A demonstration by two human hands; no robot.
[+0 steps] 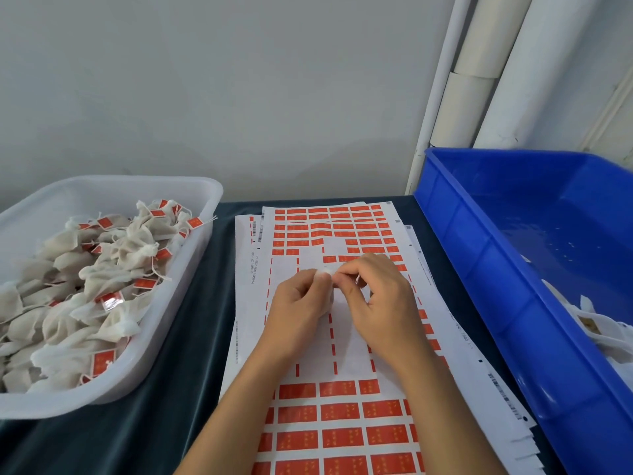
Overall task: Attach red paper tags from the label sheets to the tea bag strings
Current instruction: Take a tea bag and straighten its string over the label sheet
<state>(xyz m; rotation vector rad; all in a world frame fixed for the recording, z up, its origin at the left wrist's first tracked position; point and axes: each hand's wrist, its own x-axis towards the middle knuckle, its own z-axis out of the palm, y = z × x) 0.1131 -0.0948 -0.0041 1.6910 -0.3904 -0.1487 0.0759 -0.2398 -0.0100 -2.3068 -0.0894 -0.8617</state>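
White tea bag (327,296) is pinched between left hand (301,296) and right hand (376,296) over the label sheet (342,358); a red tag seemingly must be peeled next.

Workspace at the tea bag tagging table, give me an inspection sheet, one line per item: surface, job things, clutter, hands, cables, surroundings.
Surface: dark cloth-covered table, label sheets spread down its middle.
Job's things: label sheets with red tags, middle rows already peeled; white tub on the left, heaped with tagged tea bags; a white tea bag held between both hands.
Clutter: blue crate on the right, mostly bare, with some white bags at its near end.
Hands: left hand and right hand meet above the sheets, fingertips pinching the bag's top; no red tag visible there.
Cables: nothing seen.
Surroundings: grey wall; white pipes in the right corner.
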